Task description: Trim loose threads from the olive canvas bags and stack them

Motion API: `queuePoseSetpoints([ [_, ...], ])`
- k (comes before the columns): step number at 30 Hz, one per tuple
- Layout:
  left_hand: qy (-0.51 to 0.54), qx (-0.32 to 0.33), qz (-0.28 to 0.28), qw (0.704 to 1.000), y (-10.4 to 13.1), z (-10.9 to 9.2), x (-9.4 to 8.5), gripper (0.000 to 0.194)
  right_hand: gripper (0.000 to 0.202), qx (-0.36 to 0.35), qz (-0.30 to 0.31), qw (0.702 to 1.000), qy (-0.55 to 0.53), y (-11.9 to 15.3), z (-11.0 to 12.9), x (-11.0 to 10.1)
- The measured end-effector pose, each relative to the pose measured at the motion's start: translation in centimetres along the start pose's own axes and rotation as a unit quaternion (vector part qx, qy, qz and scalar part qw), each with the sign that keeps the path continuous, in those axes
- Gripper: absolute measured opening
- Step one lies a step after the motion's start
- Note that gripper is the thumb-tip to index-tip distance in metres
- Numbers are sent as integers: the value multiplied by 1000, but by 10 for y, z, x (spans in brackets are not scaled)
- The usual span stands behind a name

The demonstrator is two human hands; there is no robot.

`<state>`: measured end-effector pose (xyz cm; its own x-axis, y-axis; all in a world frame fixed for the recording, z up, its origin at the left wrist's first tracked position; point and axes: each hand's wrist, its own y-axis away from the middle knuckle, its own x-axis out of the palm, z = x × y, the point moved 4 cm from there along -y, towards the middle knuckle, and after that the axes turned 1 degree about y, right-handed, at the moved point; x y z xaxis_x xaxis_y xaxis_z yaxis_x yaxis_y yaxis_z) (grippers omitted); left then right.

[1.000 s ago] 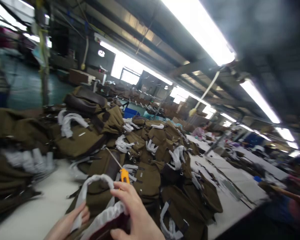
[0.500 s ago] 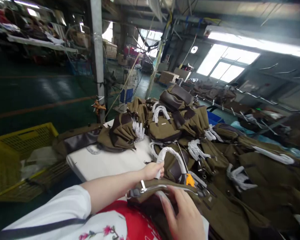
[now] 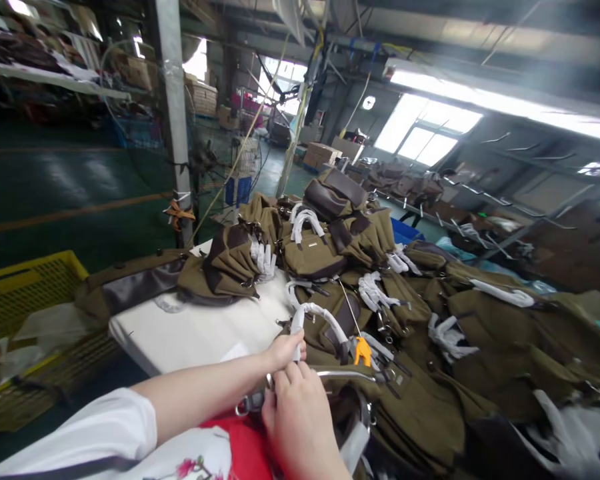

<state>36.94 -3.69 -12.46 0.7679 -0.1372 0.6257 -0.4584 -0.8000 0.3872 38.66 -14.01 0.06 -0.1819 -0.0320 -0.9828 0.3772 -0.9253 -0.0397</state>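
Note:
An olive-green handbag (image 3: 405,420) with dark trim lies in front of me, its zippered top edge facing me. My left hand (image 3: 286,350) is closed around its carrying handle (image 3: 325,315), which is wrapped in white film and arches upward. Just below, my right hand (image 3: 303,407) is bent over the left end of the zipper (image 3: 345,375), fingers pinched at the silver zipper pull (image 3: 269,381), which they largely cover. Both hands are close together. An orange tag-gun-like piece (image 3: 363,351) with a thin rod lies beyond the handle.
Several similar olive bags (image 3: 310,253) with wrapped handles are heaped on the white table (image 3: 195,333) ahead and to the right. At the left stands a yellow plastic crate (image 3: 35,287) with clear plastic in it. A metal post (image 3: 173,100) rises behind the table.
My right hand has moved left along the bag's opening to the zipper's left end, and its fingers have closed. My left hand stays on the handle. The view has shifted slightly right.

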Motion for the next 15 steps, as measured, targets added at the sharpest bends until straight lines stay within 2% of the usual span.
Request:
queuePoseSetpoints([
  [3,-30,-13,13,999,5,7,5,72,24,32,63,998,-1,2,-1,1],
  [9,-94,-32,39,994,17,16,13,71,14,26,88,995,-32,13,-2,6],
  [12,-127,-28,55,990,22,15,17,69,15,14,79,996,-36,20,-4,9],
  [15,-151,-23,72,986,26,10,20,67,16,57,26,996,-60,28,-18,4],
])
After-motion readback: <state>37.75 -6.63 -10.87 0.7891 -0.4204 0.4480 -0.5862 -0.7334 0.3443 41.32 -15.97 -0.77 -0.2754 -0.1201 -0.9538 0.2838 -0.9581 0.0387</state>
